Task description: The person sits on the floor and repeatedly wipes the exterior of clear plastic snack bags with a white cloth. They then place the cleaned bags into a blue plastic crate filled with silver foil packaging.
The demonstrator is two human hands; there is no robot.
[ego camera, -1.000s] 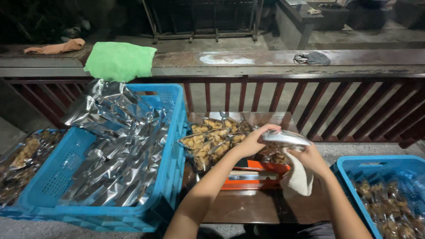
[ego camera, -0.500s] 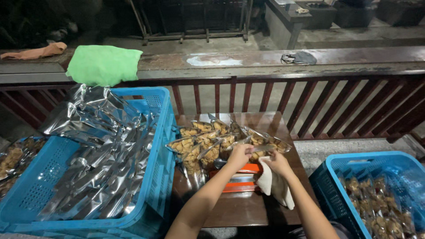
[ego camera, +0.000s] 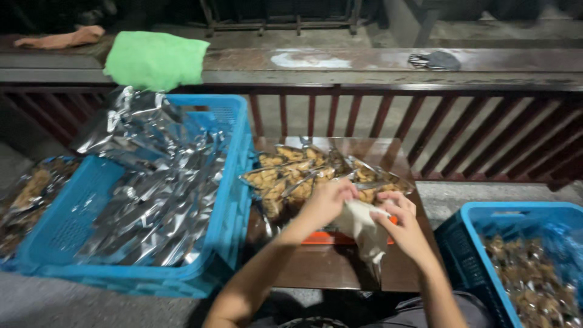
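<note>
A: Since half a second ago both hands have drawn in toward the middle of the frame, and the pale cloth that hung below the right hand is now bunched up between the two. The view has also dipped a little.

B: Start at the left edge, then. What is there?

A: At far left, a heap of clear packets with brown food [ego camera: 27,197]. Next to it a big blue crate [ego camera: 234,200] filling the left half, piled with silver foil bags [ego camera: 152,182]. Above it, upper left, a green cloth [ego camera: 156,59] lies on the wooden rail [ego camera: 364,61], with an orange cloth [ego camera: 61,38] further left.

B: And the middle?

A: A small brown table [ego camera: 328,267] holding a pile of clear snack packets [ego camera: 303,173], with an orange tray [ego camera: 319,237] showing under the hands. The left hand [ego camera: 325,203] is curled, fingers closed on the top of the white cloth [ego camera: 364,228], just in front of the packets. The right hand [ego camera: 404,228] grips the same cloth from the other side, fingers bent around it; the cloth's tail hangs over the table's near edge.

B: To the right?

A: A dark face mask [ego camera: 438,60] on the rail, upper right, and a second blue crate [ego camera: 516,212] at lower right, lined with blue plastic and holding brown food packets [ego camera: 534,279].
</note>
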